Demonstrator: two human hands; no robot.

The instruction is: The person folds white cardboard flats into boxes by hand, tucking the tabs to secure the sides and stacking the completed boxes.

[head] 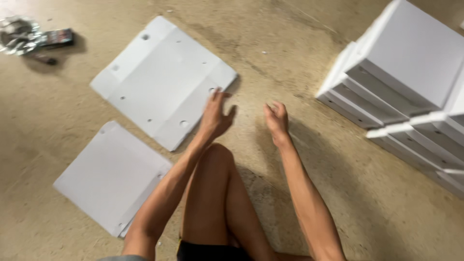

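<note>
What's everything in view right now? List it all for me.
Flat box sheet: one, white, with punched holes, unfolded on the floor by the left hand.
Sheet stack: one pile, white, lower left on the floor; number of sheets unclear.
Folded boxes: several, white, stacked at right; exact count unclear.
Foil wrapper: one, silvery, crumpled, top left.
Dark packet: one, beside the wrapper; blurred.
Floor: tan, stained concrete.
Knee: one, bare, centre bottom.
Left hand: open, at the flat sheet's corner.
Right hand: open, empty, over the floor.
</note>
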